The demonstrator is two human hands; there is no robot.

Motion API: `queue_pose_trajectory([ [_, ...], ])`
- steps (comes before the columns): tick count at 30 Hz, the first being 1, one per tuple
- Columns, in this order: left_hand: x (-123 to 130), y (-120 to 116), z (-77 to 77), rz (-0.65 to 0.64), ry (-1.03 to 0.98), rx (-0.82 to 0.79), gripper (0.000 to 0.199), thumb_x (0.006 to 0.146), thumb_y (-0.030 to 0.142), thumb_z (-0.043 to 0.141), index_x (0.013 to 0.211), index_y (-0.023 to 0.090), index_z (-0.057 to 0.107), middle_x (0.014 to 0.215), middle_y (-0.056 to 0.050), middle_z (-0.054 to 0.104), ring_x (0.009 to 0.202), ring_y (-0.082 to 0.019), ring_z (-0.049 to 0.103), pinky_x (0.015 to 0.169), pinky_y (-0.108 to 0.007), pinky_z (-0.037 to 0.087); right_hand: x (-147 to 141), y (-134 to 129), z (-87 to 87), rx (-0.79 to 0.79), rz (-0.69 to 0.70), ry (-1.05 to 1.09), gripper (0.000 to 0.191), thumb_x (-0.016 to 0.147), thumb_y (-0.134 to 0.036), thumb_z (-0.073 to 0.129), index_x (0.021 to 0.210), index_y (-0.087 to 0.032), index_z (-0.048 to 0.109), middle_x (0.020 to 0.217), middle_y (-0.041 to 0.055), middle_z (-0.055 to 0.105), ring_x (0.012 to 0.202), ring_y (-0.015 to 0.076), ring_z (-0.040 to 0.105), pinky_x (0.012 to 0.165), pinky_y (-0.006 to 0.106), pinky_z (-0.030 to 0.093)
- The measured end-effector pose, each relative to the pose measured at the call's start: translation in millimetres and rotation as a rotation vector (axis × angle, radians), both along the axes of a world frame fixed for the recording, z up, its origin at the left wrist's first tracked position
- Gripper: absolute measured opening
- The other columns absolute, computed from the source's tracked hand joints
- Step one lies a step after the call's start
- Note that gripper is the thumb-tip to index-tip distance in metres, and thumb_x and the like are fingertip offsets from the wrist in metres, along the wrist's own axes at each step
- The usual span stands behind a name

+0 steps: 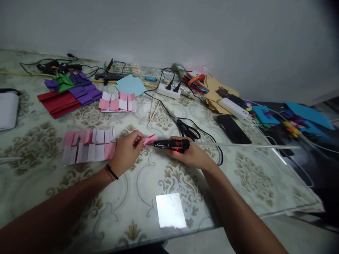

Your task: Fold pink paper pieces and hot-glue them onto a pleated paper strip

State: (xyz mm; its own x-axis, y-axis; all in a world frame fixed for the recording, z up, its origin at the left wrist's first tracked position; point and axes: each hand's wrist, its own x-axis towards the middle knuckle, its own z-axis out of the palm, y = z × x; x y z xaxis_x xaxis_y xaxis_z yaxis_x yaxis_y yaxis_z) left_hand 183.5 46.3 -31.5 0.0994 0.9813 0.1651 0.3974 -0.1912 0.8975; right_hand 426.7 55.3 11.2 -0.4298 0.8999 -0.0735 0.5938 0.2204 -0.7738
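Observation:
Between the fingertips of my left hand point(127, 150) is a small folded piece of pink paper point(149, 140). My right hand point(190, 155) grips a black hot glue gun point(171, 144), its nozzle pointing left at the pink paper; whether they touch I cannot tell. A red light glows on the gun, and a long clear glue stick point(238, 145) juts from its back. Left of my left hand lies a pink and white folded-paper panel point(88, 146). A similar panel point(118, 102) rests farther back. Black-handled scissors point(188, 129) lie just beyond my right hand.
Red folded paper point(59, 103) and purple folded paper point(84, 93) lie at the back left. A white power strip point(168, 91) with black plugs stands at the back; a cable loops past the scissors. On the right are a dark phone point(233, 129) and a white device point(234, 108).

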Motion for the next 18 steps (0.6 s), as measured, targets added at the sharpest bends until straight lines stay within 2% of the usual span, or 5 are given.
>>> queue_pose_trajectory([
  [6,1.0,0.7,-1.3,-0.004,-0.019,-0.004,0.011,0.092,0.029,0.058,0.091,0.02,0.063,0.072,0.0,0.07,0.068,-0.011,0.068,0.066,-0.021,0.053,-4.9,-1.3,-5.7,-0.001,0.004,0.012,0.029,0.085,-0.044,0.065,0.092,-0.016,0.07,0.078,0.0016,0.07,0.069,0.0133,0.058,0.064,0.022,0.046],
  [13,0.7,1.5,0.9,-0.027,-0.06,0.004,0.011,0.092,0.028,0.059,0.092,0.019,0.065,0.073,0.0,0.072,0.068,-0.011,0.069,0.064,-0.019,0.052,-6.1,-0.2,-7.7,-0.018,0.004,0.01,0.033,0.085,-0.048,0.066,0.082,-0.015,0.066,0.071,0.0,0.064,0.061,0.0097,0.048,0.058,0.021,0.041],
  [18,0.6,1.6,1.0,-0.031,-0.062,-0.006,0.012,0.092,0.029,0.059,0.092,0.019,0.065,0.073,0.0,0.073,0.066,-0.011,0.068,0.063,-0.019,0.051,-6.4,0.3,-10.8,-0.029,-0.012,0.023,0.033,0.084,-0.049,0.067,0.08,-0.016,0.065,0.068,-0.0008,0.061,0.059,0.0091,0.046,0.055,0.02,0.039],
])
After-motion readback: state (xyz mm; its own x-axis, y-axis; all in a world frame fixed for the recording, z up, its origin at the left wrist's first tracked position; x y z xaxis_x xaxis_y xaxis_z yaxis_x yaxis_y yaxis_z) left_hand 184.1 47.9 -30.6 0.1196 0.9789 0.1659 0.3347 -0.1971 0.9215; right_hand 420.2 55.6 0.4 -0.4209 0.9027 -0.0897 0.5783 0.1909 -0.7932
